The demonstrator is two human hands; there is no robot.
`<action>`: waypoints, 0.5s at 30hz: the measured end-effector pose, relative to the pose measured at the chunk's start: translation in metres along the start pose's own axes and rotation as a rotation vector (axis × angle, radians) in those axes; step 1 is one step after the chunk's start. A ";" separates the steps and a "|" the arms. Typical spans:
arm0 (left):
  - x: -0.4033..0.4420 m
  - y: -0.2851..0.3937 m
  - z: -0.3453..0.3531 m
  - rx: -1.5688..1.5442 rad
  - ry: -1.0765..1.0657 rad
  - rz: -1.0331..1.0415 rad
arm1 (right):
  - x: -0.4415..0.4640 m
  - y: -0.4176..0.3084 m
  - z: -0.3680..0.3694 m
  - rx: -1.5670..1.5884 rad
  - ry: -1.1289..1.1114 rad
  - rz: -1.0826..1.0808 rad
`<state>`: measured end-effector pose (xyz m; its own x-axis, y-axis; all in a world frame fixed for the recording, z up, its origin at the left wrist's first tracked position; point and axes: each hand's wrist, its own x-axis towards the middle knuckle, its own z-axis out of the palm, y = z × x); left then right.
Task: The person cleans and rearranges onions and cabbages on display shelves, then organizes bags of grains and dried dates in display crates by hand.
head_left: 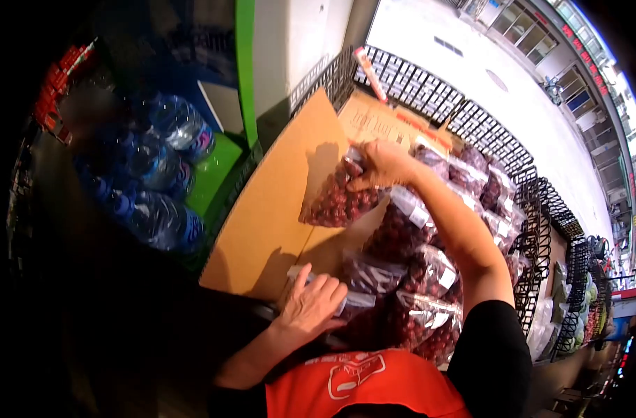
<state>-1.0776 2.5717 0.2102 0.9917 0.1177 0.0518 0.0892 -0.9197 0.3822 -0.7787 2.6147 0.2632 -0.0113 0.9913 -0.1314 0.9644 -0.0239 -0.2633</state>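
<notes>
My right hand (pixel 384 165) is closed round the top of a clear plastic bag of red grapes (pixel 335 202), which hangs over a cardboard sheet (pixel 262 216). Below, my left hand (pixel 311 299) has its fingers spread and lies over the near end of a row of bags, its fingertips by a clear bag top (pixel 358 299). Several more grape bags (pixel 429 272) are packed side by side under my right forearm, some with white labels. What lies beneath my left palm is hidden.
Black plastic crates (pixel 485 129) edge the display on the far and right sides. Large water bottles (pixel 158 216) stand at left by a green-edged panel (pixel 245 70). Crates of green vegetables (pixel 576 313) line the right. A paved street (pixel 464 49) lies beyond.
</notes>
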 end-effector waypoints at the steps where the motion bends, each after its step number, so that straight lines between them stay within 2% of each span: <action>1: -0.004 0.003 0.001 -0.014 0.023 -0.006 | 0.005 0.007 0.010 0.150 -0.032 0.002; 4: -0.010 0.007 0.002 -0.023 0.072 -0.017 | 0.016 0.012 0.033 0.326 -0.130 0.072; 6: -0.012 0.006 0.004 -0.029 0.102 -0.016 | 0.026 0.011 0.060 0.212 -0.192 0.162; 8: -0.010 0.006 0.004 -0.030 0.090 -0.019 | 0.028 -0.002 0.074 0.255 -0.100 0.188; 15: 0.003 -0.007 0.007 -0.036 0.056 0.012 | 0.028 0.004 0.088 0.395 -0.095 0.229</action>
<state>-1.0744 2.5760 0.2014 0.9859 0.1281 0.1075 0.0728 -0.9074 0.4140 -0.7979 2.6310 0.1742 0.1482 0.9388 -0.3109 0.7706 -0.3067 -0.5587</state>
